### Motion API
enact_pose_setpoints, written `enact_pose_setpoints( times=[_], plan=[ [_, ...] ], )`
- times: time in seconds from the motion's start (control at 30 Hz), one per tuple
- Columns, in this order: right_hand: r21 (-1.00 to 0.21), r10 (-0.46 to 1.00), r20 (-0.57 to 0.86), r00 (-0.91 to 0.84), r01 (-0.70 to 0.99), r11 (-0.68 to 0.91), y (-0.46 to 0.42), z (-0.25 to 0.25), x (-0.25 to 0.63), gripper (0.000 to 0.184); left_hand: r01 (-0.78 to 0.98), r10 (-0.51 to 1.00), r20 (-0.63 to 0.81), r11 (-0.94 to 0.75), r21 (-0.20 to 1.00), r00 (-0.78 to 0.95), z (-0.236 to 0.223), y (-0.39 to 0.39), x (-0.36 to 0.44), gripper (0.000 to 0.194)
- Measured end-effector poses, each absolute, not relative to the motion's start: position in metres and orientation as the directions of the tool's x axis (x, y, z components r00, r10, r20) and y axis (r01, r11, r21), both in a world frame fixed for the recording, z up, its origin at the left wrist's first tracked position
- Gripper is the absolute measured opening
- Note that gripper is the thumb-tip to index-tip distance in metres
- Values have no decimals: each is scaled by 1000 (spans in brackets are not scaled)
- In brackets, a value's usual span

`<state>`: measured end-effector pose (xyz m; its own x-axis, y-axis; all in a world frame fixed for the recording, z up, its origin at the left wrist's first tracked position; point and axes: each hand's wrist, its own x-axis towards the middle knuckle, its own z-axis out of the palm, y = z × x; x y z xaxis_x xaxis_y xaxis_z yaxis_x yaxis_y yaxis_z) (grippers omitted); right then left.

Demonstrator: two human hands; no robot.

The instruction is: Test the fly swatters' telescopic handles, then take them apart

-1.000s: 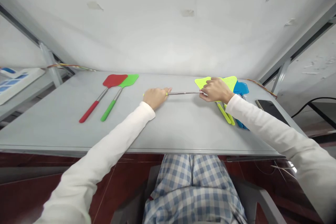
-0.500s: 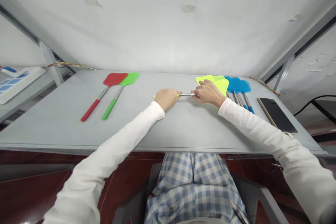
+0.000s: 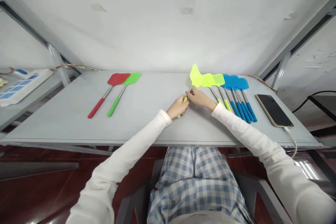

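A yellow fly swatter [image 3: 195, 76] is held between both my hands, tilted with its head up and away from me. My left hand [image 3: 179, 107] wraps round its yellow grip. At the metal shaft, just below the head, my right hand [image 3: 198, 97] has its fingers closed. Right beside it, yellow fly swatters [image 3: 207, 80] lie on the table, their heads overlapping. Several blue fly swatters [image 3: 232, 82] lie fanned out next to those. On the left are a red fly swatter [image 3: 118, 78] and a green fly swatter [image 3: 133, 78], the red head partly over the green.
A phone [image 3: 274, 110] with a white cable lies at the right of the grey table [image 3: 147, 119]. Behind the table stands a white wall [image 3: 157, 35]. A white and blue tray-like object [image 3: 23, 85] sits on a shelf at far left.
The held swatter has turned from lying sideways to pointing away from me, and its head now shows. My hands have come closer together; the right one moved left. The view has shifted slightly.
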<state>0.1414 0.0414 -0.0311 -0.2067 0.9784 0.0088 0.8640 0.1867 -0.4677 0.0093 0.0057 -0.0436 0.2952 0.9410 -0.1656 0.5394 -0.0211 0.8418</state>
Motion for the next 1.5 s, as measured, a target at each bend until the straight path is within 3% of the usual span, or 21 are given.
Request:
enact_pose_setpoints(
  times=[0.1,0.2,0.27,0.37,0.5,0.6,0.7,0.83,1.03,1.27,1.4,1.5],
  plan=[
    [-503,971,-74,-228,849,161,51,-35,143,26,534,931,-140,-66,843,336,-40,-4,20,25],
    [-472,973,-66,-219,867,163,55,-33,153,25,576,923,-106,-139,806,371,-35,-11,11,37],
    [-393,985,-23,-171,908,148,55,-33,161,25,611,931,-52,-194,768,361,-34,-14,-8,38],
    [-236,992,6,-125,964,123,53,-36,171,26,752,964,49,-234,616,261,-38,-15,-49,32],
    [-83,984,143,-105,990,118,49,-46,178,29,943,965,248,-8,332,-79,-44,-7,-118,35],
    [-5,964,254,-83,996,87,49,-53,187,34,950,906,302,246,192,-295,-47,1,-163,45],
    [31,964,255,-81,997,75,52,-56,198,34,925,887,261,358,131,-380,-48,8,-192,49],
    [10,972,233,-42,999,41,58,-54,209,34,935,917,183,348,67,-355,-48,13,-203,49],
    [-47,973,232,19,999,-8,59,-50,214,44,954,929,219,292,62,-299,-49,17,-200,42],
    [-132,983,184,14,991,10,59,-47,213,37,950,946,190,219,221,-263,-45,2,-167,31],
    [-169,984,179,-1,985,32,64,-50,215,35,957,966,241,24,290,-97,-40,-6,-140,27],
    [-200,940,329,-94,966,166,63,-47,216,38,945,965,254,-141,296,64,-33,-4,-121,27]
  ],
)
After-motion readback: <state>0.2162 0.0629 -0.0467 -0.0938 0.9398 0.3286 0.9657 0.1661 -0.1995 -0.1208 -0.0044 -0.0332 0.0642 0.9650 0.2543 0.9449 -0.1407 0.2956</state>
